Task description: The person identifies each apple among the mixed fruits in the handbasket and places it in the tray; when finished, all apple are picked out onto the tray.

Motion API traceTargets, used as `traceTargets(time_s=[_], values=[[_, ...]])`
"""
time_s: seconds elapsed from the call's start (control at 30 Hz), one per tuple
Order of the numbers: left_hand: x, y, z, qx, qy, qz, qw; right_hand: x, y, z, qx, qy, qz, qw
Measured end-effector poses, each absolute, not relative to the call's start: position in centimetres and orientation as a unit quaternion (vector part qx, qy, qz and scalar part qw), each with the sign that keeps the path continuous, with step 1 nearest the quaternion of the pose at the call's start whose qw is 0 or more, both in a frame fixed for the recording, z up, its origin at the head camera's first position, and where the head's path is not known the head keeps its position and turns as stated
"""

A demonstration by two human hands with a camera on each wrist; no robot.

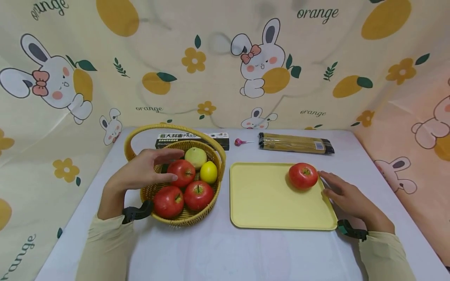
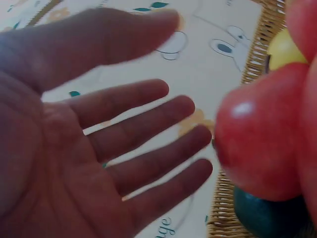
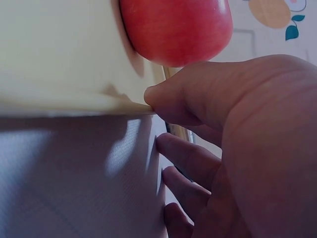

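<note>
My left hand (image 1: 140, 171) is over the left side of a wicker basket (image 1: 191, 221), fingers extended and thumb apart. Its fingertips are close to a red apple (image 1: 182, 173) in the head view, and the palm is bare in the left wrist view. Two more red apples (image 1: 168, 202), a pale green pear (image 1: 195, 157) and a yellow lemon (image 1: 209, 172) fill the basket. On the right, my right hand (image 1: 351, 198) lies loosely at the edge of a yellow tray (image 1: 270, 207), thumb tip at its rim. Another red apple (image 1: 303, 176) sits in the tray's upper right, beside those fingers.
Behind the basket is a black pasta box (image 1: 221, 141). A wrapped lollipop (image 1: 240, 142) and a pack of spaghetti (image 1: 295, 143) lie along the back of the white table (image 1: 211, 253). The basket's tall handle (image 1: 168, 127) arches over the fruit. A dark green thing (image 2: 267, 210) shows under an apple.
</note>
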State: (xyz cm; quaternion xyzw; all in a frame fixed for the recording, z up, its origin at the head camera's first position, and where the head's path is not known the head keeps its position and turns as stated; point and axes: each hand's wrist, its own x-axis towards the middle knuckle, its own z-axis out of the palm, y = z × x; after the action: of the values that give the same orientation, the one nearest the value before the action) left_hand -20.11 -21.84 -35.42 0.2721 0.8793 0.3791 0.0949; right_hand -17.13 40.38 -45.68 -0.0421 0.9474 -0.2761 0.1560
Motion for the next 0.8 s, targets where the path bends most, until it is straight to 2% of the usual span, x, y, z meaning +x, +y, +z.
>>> traceTargets(time_s=[0.47, 0.8], values=[[-21.1, -20.8, -37.4, 0.261, 0.903, 0.308, 0.147, -17.1, 40.4, -45.8, -0.039, 0.947, -0.278, 0.158], [-21.1, -20.8, -37.6, 0.259, 0.906, 0.302, 0.143, -17.0, 40.3, -45.8, -0.045, 0.948, -0.275, 0.153]])
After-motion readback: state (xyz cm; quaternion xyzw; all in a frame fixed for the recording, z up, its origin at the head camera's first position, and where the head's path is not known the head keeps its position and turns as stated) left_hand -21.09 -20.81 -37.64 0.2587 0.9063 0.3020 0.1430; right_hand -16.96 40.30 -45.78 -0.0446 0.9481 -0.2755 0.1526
